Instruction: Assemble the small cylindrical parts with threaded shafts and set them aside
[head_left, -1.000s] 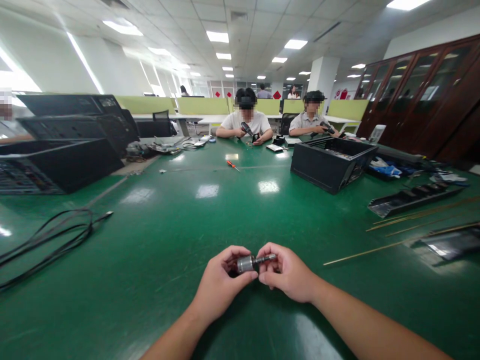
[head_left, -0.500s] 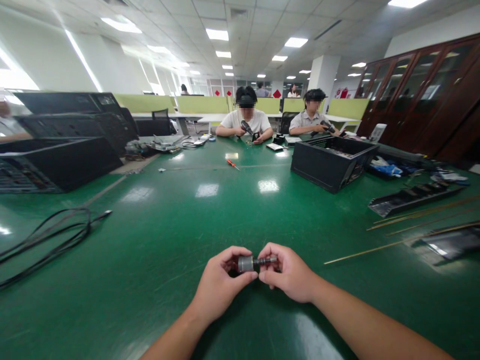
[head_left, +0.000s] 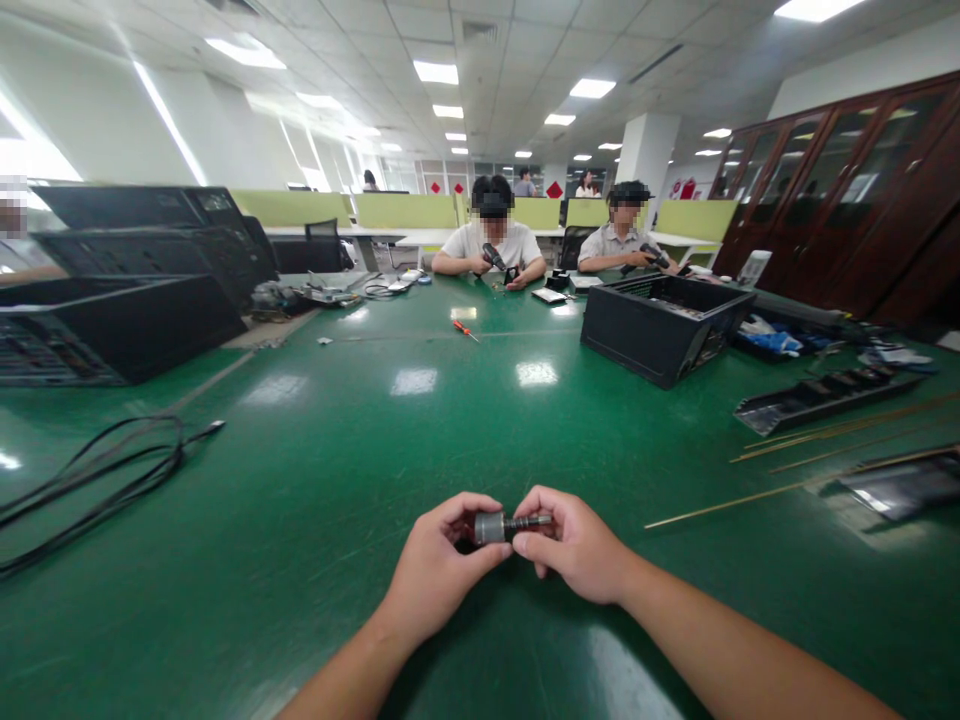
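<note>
Low in the middle of the head view is a small motor-like part, a grey metal cylinder [head_left: 490,527] with a dark ribbed shaft [head_left: 523,522] pointing right. My left hand [head_left: 442,560] is closed around the cylinder, thumb in front and fingers behind. A bit of red shows at the cylinder's left end, mostly covered by the fingers. On the other side, my right hand [head_left: 574,550] has its fingers curled around the shaft, whose tip lies against the fingers. The part is held roughly level, just above the green table [head_left: 360,440].
Black cables [head_left: 112,480] lie left, by computer cases [head_left: 172,315]. A red screwdriver [head_left: 463,328] lies further off. At right are an open black case [head_left: 660,330], thin brass rods [head_left: 720,508] and a metal bracket [head_left: 825,395]. Two people across the table hold power drills [head_left: 493,256].
My right thumb and fingers have shifted slightly left along the shaft, closer to the cylinder. My left hand stays almost still.
</note>
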